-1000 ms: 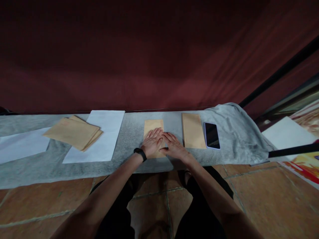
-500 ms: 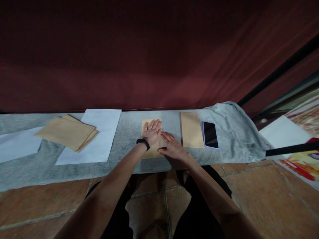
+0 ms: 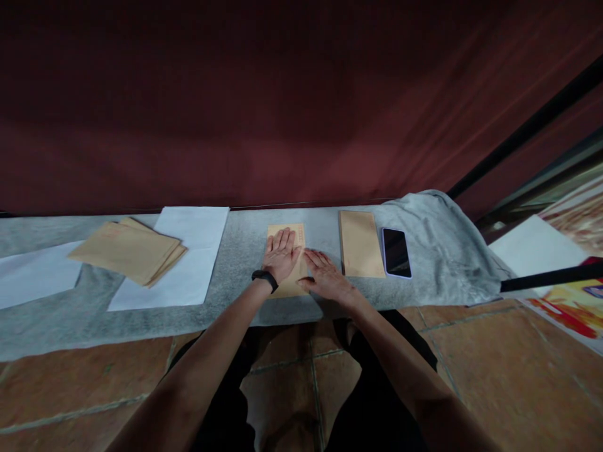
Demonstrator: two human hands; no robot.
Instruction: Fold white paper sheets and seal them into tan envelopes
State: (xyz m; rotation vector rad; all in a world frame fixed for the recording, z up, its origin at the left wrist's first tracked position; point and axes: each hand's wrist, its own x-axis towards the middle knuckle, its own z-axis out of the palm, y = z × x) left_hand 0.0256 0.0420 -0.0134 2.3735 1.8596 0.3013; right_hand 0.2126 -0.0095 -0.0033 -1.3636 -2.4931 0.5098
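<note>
From my remote view, a rectangular, black-screened phone with a pale purple edge (image 3: 396, 252) lies on soft grey cloth (image 3: 242, 245); the dim, dark red backdrop (image 3: 282, 125) is perhaps fabric.

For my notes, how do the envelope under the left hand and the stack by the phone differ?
The left hand covers part of the envelope; the stack lies uncovered. The envelope shows red print at its far end; the stack shows none there. The envelope looks thin, the stack thicker. Both are brown and lie flat on grey cloth.
</note>
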